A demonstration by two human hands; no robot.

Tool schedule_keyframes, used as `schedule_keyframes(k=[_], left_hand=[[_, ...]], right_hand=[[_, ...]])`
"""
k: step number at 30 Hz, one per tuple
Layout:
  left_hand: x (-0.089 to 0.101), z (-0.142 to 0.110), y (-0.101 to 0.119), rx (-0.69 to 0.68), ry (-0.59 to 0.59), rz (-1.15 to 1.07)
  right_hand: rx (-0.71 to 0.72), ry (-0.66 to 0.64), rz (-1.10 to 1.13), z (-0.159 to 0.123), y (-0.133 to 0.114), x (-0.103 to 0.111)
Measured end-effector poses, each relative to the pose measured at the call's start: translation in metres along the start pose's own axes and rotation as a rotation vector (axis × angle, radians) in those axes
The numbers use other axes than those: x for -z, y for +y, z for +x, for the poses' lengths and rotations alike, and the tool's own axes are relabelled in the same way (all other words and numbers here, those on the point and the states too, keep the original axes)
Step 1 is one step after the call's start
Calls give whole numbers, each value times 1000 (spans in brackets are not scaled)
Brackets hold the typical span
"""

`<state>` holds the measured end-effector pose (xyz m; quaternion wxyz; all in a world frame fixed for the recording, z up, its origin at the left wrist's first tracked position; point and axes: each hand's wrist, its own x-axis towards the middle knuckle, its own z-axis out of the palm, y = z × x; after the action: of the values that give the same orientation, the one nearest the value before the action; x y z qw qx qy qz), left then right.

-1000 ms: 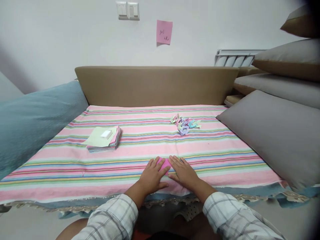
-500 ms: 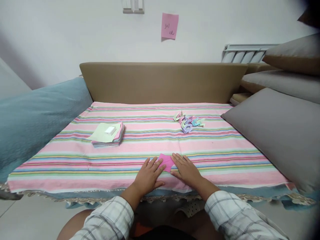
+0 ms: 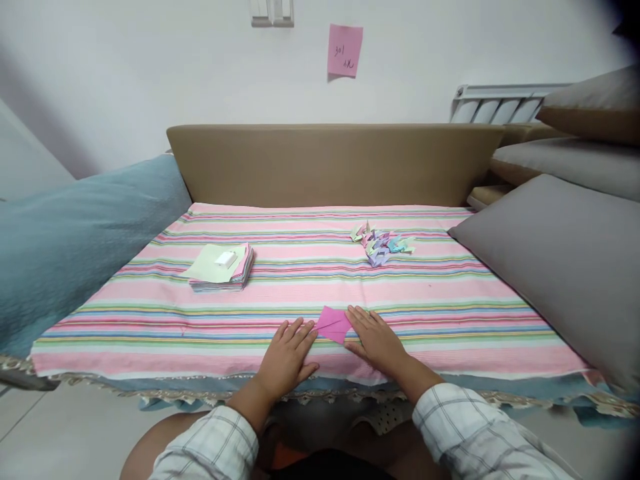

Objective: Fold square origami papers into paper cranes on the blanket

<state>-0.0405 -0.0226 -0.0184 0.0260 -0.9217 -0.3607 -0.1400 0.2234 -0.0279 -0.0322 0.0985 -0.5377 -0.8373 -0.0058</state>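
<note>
A folded piece of bright pink paper (image 3: 333, 325) lies flat on the striped cloth (image 3: 150, 347) in front of me, with a crease line across it. My right hand (image 3: 376, 339) rests flat over its right end, fingers stretched out and covering that part. My left hand (image 3: 286, 355) lies on the cloth at the paper's left side, fingers spread, the fingertips at or just beside its left point. Whether they touch it I cannot tell. Neither hand grips anything.
To the left is a stack of coloured paper sheets (image 3: 220, 270) with a small white block (image 3: 226, 259) on top. Several folded paper pieces (image 3: 381, 245) are heaped at the right back. A blue cushion (image 3: 95, 227) and grey cushions (image 3: 565, 260) border the sides; a brown backrest (image 3: 330, 167) stands behind.
My left hand has slid left off the pink paper, leaving more of it visible. The right hand stays on the right end. The whole view has shifted slightly.
</note>
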Motion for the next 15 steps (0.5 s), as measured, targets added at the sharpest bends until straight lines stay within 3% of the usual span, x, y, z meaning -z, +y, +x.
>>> schedule_keyframes(k=[7, 11, 15], left_hand=[[7, 12, 8, 45, 168, -89], [6, 33, 19, 27, 138, -24], [1, 36, 18, 63, 113, -29]], right_hand=[[4, 35, -9, -1, 0, -2], [5, 57, -17, 0, 0, -3], [9, 65, -29, -1, 0, -3]])
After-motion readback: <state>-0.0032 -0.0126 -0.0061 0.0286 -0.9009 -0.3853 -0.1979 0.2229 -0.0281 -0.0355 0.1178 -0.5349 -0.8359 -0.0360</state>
